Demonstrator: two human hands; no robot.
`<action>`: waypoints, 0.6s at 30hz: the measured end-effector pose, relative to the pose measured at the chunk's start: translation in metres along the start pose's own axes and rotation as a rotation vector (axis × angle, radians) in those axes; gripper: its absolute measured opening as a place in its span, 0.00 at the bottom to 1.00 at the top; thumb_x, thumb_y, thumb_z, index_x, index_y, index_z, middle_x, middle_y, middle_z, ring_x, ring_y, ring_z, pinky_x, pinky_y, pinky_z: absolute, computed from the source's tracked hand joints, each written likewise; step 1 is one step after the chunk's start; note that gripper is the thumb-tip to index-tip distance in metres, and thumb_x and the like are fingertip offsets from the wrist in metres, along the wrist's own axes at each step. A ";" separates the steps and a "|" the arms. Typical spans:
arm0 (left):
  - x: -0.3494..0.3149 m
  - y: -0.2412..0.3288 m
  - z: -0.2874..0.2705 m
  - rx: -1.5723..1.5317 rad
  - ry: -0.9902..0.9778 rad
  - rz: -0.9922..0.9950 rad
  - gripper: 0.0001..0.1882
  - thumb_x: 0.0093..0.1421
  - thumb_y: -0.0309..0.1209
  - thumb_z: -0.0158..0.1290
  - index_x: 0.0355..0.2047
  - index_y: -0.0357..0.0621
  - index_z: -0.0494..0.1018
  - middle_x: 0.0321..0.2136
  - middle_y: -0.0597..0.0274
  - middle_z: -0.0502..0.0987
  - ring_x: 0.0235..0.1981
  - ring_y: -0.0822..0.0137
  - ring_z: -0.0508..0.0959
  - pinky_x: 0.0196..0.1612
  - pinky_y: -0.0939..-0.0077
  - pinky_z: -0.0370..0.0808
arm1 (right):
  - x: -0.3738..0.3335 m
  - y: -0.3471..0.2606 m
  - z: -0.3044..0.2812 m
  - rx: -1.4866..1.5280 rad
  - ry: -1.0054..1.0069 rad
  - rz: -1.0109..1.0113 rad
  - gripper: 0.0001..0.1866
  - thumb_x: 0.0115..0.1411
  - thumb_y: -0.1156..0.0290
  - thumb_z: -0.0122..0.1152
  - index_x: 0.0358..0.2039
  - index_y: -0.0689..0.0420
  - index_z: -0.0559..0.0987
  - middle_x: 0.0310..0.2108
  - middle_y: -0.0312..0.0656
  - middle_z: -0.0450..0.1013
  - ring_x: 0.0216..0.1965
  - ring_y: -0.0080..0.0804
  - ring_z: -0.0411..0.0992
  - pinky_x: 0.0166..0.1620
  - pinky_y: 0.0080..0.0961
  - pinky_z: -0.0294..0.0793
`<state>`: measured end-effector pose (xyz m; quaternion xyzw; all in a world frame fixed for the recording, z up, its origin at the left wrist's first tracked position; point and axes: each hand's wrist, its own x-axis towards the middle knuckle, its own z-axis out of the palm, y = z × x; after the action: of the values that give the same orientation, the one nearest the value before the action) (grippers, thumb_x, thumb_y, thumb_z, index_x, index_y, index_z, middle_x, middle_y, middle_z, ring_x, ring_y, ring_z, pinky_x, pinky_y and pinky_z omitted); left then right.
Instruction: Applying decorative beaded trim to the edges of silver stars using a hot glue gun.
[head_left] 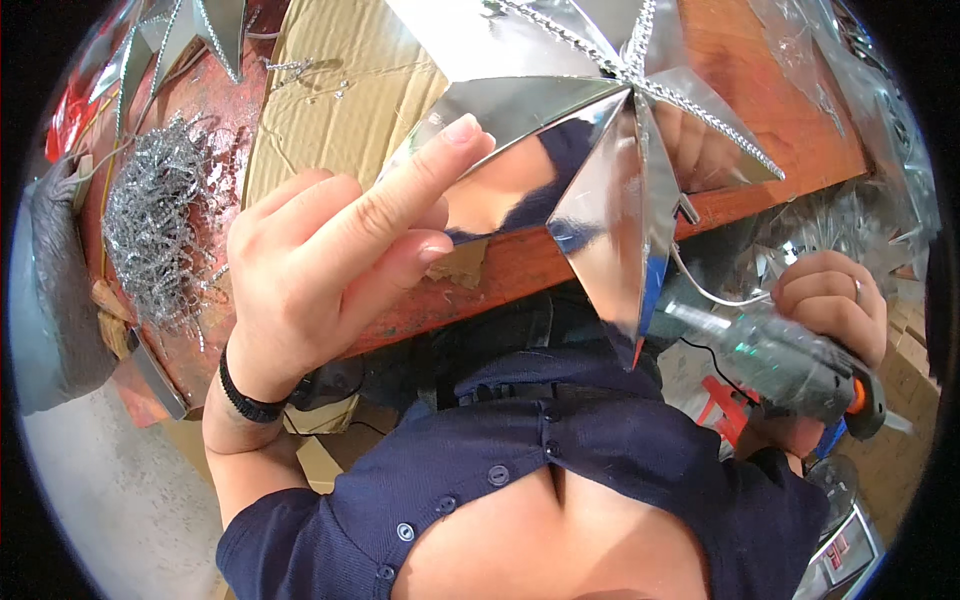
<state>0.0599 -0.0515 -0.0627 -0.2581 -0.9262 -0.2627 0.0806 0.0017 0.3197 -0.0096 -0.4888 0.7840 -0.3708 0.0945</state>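
A large silver mirrored star (612, 190) lies over the front edge of the table, one point jutting toward me. Silver braided trim (715, 128) runs along some of its ridges; the ridge of the point nearest me shows no trim. My left hand (330, 240) is beside the star's left part, its index finger stretched out over the mirrored surface, the other fingers partly curled, with nothing seen in it. At the right, my right hand (830, 300) is closed on a hot glue gun (790, 365) with a see-through body, its nozzle directed left toward the star.
A heap of silver tinsel trim (160, 225) lies on the red table (480, 290) at the left. Cardboard (345, 85) lies under the star's left side. Another silver star (185, 40) is at the far left. Clear plastic wrapping (840, 215) is at the right.
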 end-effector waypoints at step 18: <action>-0.008 0.006 0.016 -0.030 0.082 -0.115 0.22 0.71 0.34 0.47 0.59 0.31 0.70 0.55 0.51 0.77 0.49 0.69 0.79 0.49 0.77 0.76 | -0.075 -0.026 0.073 -0.172 0.145 0.039 0.34 0.42 0.39 0.72 0.26 0.61 0.74 0.28 0.46 0.75 0.34 0.46 0.78 0.44 0.42 0.80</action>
<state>0.0699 -0.0418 -0.0759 -0.1945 -0.9314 -0.2911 0.0995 0.0952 0.3401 -0.0600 -0.4517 0.8269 -0.3349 0.0023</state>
